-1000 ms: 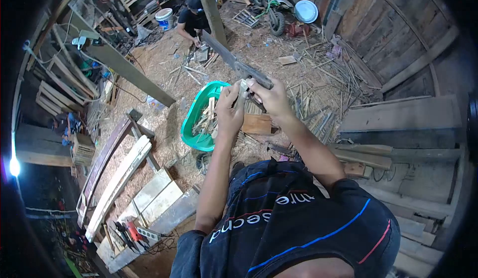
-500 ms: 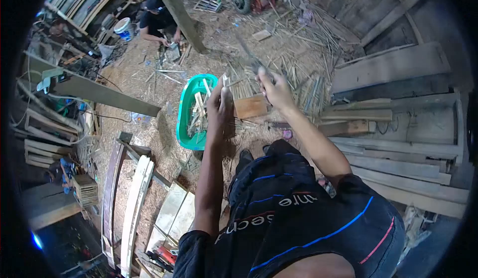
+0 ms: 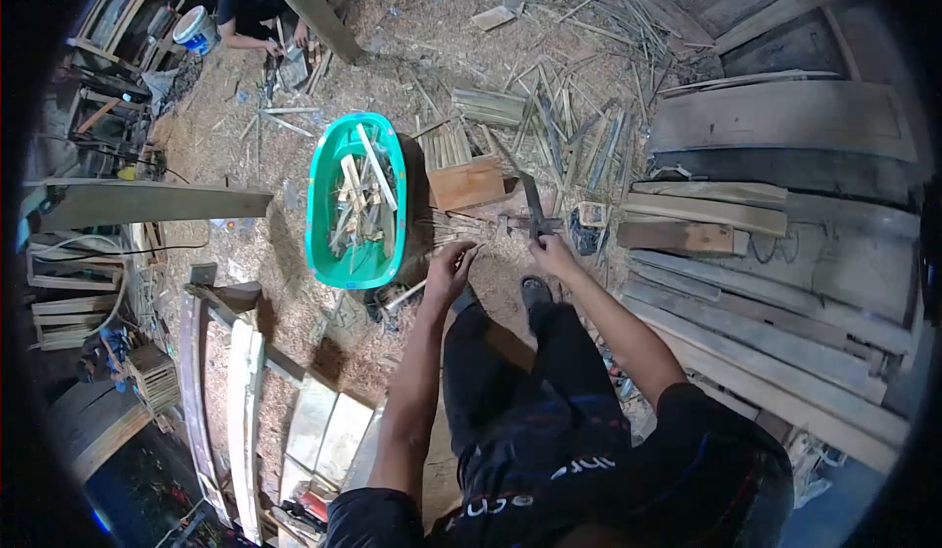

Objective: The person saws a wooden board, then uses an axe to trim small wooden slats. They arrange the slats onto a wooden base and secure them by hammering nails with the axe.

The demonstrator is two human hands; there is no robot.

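My right hand is closed round the handle of a machete, its dark blade pointing forward and slightly left. My left hand is closed, the fingertips pinching a small pale piece of wood; most of that piece is hidden. Just ahead of the hands a brown wooden board lies on the ground beside split wood strips. Left of my left hand stands a green plastic tub holding several cut wood pieces.
A co-worker crouches at the far left by a slanting post. A white bucket is near them. Planks are stacked along the right. Long curved boards lie at left; a hammer rests by the tub.
Both hands have come down closer to my body, and the machete is lowered from its raised position. My view has tilted, showing more of my legs and feet.
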